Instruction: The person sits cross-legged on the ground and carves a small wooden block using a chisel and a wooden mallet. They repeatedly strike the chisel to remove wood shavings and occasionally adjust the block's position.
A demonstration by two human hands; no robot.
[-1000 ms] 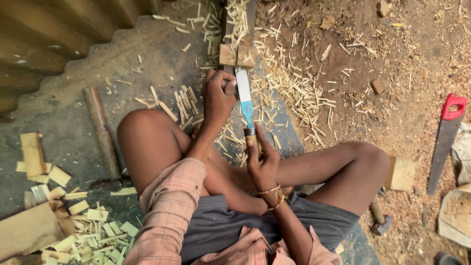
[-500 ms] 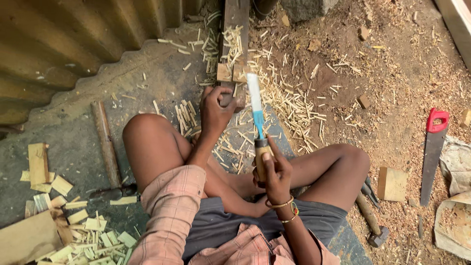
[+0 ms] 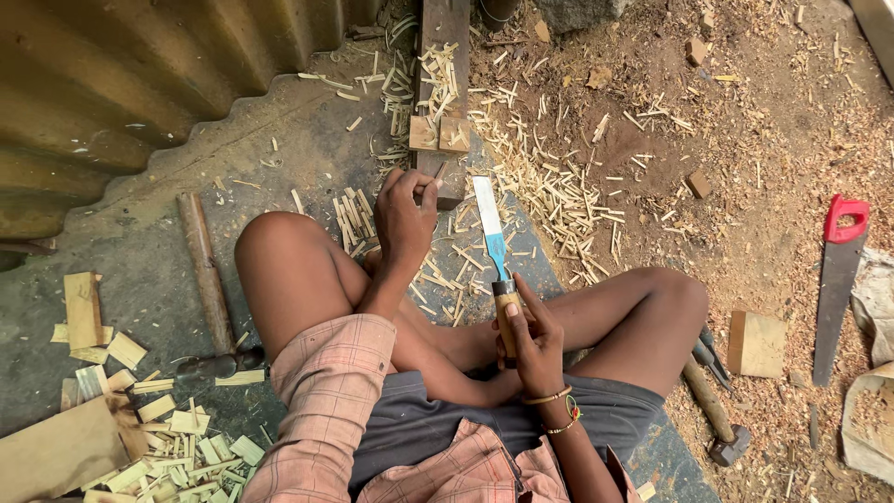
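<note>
Head view, looking down: right hand (image 3: pixel 533 346) gripping chisel (image 3: pixel 494 253), blade raised; left hand (image 3: pixel 407 216) pinching wood piece (image 3: pixel 441 177) on block (image 3: pixel 445 56). Keeping fingers clear of the edge.

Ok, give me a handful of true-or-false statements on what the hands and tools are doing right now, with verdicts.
1. The right hand has its grip on the wooden handle of a flat steel chisel with a blue band. True.
2. The left hand rests on a small dark wooden block. True.
3. The red-handled hand saw lies across the person's lap. False: it lies on the sawdust ground off to the right, apart from both hands.
4. The chisel blade points back toward the person's body. False: it points away, toward the block.
5. A long wooden-handled hammer lies by the left knee. True.
</note>
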